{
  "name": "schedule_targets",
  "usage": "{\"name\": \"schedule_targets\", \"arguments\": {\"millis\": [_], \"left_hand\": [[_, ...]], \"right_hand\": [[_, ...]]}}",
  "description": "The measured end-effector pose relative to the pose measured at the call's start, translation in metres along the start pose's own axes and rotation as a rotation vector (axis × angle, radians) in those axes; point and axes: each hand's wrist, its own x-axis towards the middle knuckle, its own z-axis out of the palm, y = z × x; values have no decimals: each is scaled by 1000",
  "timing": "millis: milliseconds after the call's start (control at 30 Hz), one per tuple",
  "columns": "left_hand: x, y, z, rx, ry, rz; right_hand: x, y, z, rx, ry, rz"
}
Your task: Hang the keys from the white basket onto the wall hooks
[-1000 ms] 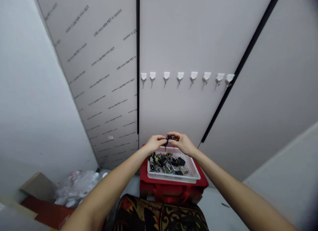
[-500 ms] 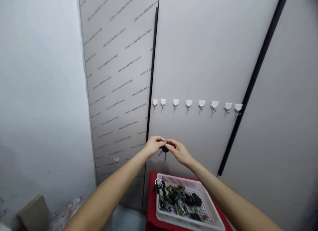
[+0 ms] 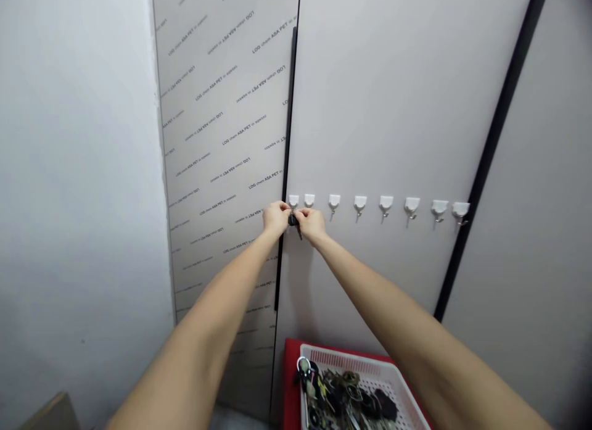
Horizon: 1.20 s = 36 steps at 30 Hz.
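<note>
A small bunch of keys [image 3: 293, 220] with dark heads is pinched between my two hands. My left hand [image 3: 276, 218] closes on it from the left, fingertips at the top of the bunch. From the right, my right hand [image 3: 311, 224] pinches it too, and a key blade hangs below the fingers. Both hands are right under the leftmost white hook [image 3: 293, 201], in a row of several hooks on the pale panel. My fingers hide that hook's lower end, so I cannot tell whether the key ring is on it. A second hook [image 3: 309, 200] sits just above my right hand.
Below stands a white plastic basket [image 3: 377, 369] full of keys and key rings, resting on a red surface [image 3: 292, 380]. A black vertical strip [image 3: 289, 121] runs beside the leftmost hook, next to a panel with printed film [image 3: 222, 140]. A brown box [image 3: 53, 414] is at lower left.
Both hands have moved up and slightly left with the keys, from below the hook row to the leftmost hook. The view has shifted a little.
</note>
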Motion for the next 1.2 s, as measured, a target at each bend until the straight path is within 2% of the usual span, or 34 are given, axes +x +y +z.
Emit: {"name": "schedule_targets", "arguments": {"millis": [133,367,500,633,700,800,867,933,1000,1100,1200], "left_hand": [[6,-4,7,128,11,106],[-2,-12,13,246,-55,101],[-21,-17,8,232,-30,113],[-56,-27,6,159,-29,127],[-80,-34,9,123,-101,115],[-123,-45,18,87,-273,82],[-152,-53,28,86,-391,64],[-176,-60,40,98,-493,55],[-196,-63,50,101,-587,60],[-218,-62,60,115,-730,91],[-233,-57,65,151,-827,127]], "right_hand": [[7,0,6,-142,45,45],[4,7,10,-270,8,104],[-9,19,-3,-259,-33,34],[-48,57,-31,-287,-120,6],[-81,84,-46,-338,-272,48],[-138,126,-68,-426,-607,129],[-171,151,-79,-454,-762,148],[-194,171,-87,-507,-804,172],[-210,183,-90,-576,-792,208],[-222,191,-90,-619,-816,228],[-230,191,-85,-657,-796,164]]}}
